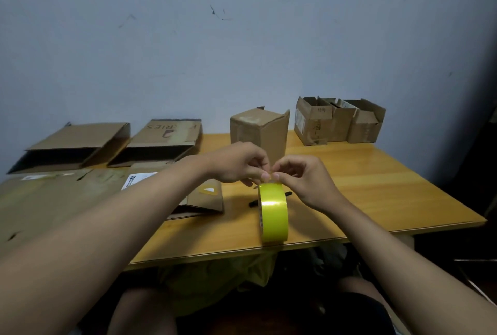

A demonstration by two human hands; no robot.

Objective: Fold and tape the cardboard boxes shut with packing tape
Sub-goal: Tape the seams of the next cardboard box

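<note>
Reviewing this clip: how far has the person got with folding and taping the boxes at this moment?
Early stage. Done: nothing looks freshly sealed; the upright box behind the hands is standing. In hand: left hand and right hand pinch at the top of the yellow tape roll, apparently freeing its end. Left: the flattened boxes and the open boxes at the back right.

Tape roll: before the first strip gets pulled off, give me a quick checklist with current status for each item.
1. Yellow tape roll upright on its edge on the table: ok.
2. Left hand and right hand both pinching at the roll's top: ok.
3. Tape end actually lifted free: cannot tell, fingers hide it.
4. Upright closed box within reach behind the hands: ok.
5. Black pen lying apart from the roll: cannot tell.
</note>
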